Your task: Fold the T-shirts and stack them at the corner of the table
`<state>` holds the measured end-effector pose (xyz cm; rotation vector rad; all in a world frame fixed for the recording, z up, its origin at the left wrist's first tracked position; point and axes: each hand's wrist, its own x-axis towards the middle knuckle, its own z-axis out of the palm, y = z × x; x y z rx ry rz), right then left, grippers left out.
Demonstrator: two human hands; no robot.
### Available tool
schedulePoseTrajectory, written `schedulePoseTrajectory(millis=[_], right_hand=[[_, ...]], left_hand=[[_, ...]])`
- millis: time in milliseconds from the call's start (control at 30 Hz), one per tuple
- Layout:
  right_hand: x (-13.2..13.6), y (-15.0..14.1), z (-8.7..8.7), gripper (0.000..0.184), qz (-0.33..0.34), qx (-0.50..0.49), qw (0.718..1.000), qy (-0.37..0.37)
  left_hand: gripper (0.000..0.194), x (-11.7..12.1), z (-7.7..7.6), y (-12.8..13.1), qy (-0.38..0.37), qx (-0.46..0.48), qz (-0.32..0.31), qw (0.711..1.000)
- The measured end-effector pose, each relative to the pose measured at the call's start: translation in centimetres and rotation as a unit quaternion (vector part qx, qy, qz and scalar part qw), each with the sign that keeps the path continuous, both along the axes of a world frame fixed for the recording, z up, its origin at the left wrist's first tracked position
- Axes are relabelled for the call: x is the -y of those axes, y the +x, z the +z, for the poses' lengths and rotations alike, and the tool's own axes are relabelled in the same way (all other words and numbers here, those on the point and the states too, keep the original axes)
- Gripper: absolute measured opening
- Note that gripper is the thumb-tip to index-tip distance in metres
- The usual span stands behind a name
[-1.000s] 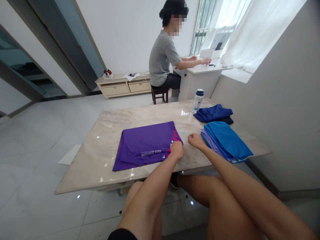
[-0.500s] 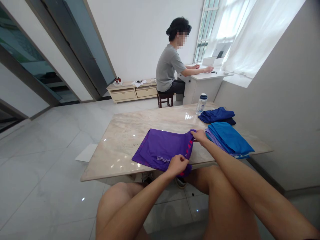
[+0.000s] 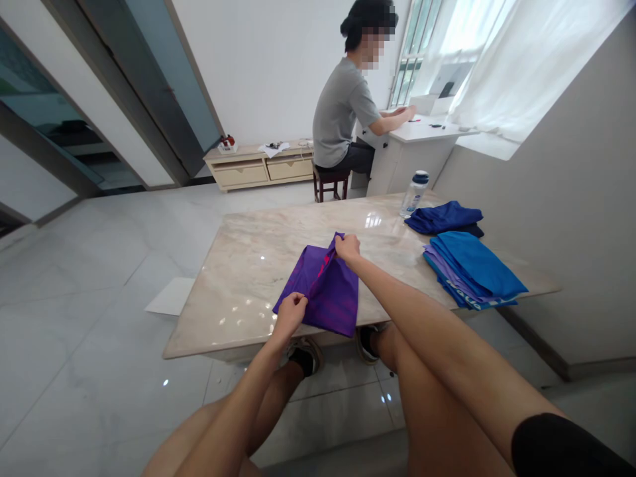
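Note:
A folded purple shirt [image 3: 332,301] of thin, shiny cloth lies near the front edge of the marble-topped table. My right hand [image 3: 348,248] pinches its far edge, lifted a little off the tabletop. The near end of the same edge is pinched between the fingers of my left hand [image 3: 291,313]. Between both hands that edge runs slantwise across the shirt, with a strip of red pattern along it. The printed lettering on the shirt is hidden now.
On the right of the table [image 3: 238,265] is a stack of folded blue and lilac clothes [image 3: 477,265]. Behind it lie dark blue clothes [image 3: 444,217] and a clear water bottle [image 3: 414,195]. A person in a grey T-shirt [image 3: 340,116] sits at a white desk [image 3: 422,132] beyond.
Both hands have moved left, carrying the shirt's right edge over onto its middle. The lettering is covered and the shirt is narrower. The view has shifted slightly.

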<state>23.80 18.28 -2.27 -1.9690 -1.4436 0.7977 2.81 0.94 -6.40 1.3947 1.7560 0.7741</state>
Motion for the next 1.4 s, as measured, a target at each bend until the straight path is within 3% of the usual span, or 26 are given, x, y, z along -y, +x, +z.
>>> schedulePoseTrajectory(millis=[200,400,567,667,833,1000,1067,1167,1267,1400], right_hand=[[-0.6,-4.7,-0.9,0.038,-0.018,-0.021,1.0,-0.006],[-0.9,-5.9,-1.7,0.034,0.016,-0.114,0.992,-0.053],[-1.2,-3.3,-1.0,0.018,0.01,-0.133,0.989,-0.061],[-1.2,-1.0,-0.4,0.013,-0.003,-0.113,0.992,-0.06],[0.1,2.9,0.4,0.008,-0.004,-0.053,0.995,-0.084],[3.2,6.3,0.6,0.007,0.036,-0.021,0.979,-0.198],[4.3,7.2,0.2,0.009,0.061,-0.02,0.963,-0.26],[5.1,7.8,-0.5,0.017,0.107,-0.033,0.94,-0.322],[5.3,7.2,-1.2,0.025,0.119,-0.064,0.94,-0.314],[5.8,5.2,-1.8,0.024,0.088,-0.102,0.949,-0.286]], left_hand=[[0.016,-0.8,-1.7,-3.7,0.02,-0.038,0.044,0.998],[0.022,-0.9,-2.1,-6.2,0.035,-0.153,0.052,0.986],[0.033,0.2,-2.6,-7.4,0.073,-0.239,0.013,0.968],[0.026,0.8,-2.6,-7.4,0.061,-0.254,-0.022,0.965],[0.02,1.2,-1.3,-6.9,0.007,-0.292,-0.07,0.954],[0.017,2.4,0.2,-7.1,-0.085,-0.362,-0.135,0.918],[0.021,2.4,0.3,-7.1,-0.067,-0.376,-0.121,0.916],[0.028,1.6,-0.3,-6.4,0.013,-0.338,-0.093,0.937],[0.033,-0.1,-1.3,-5.2,0.059,-0.27,-0.071,0.958],[0.039,-2.4,-1.9,-3.7,0.044,-0.19,-0.011,0.981]])
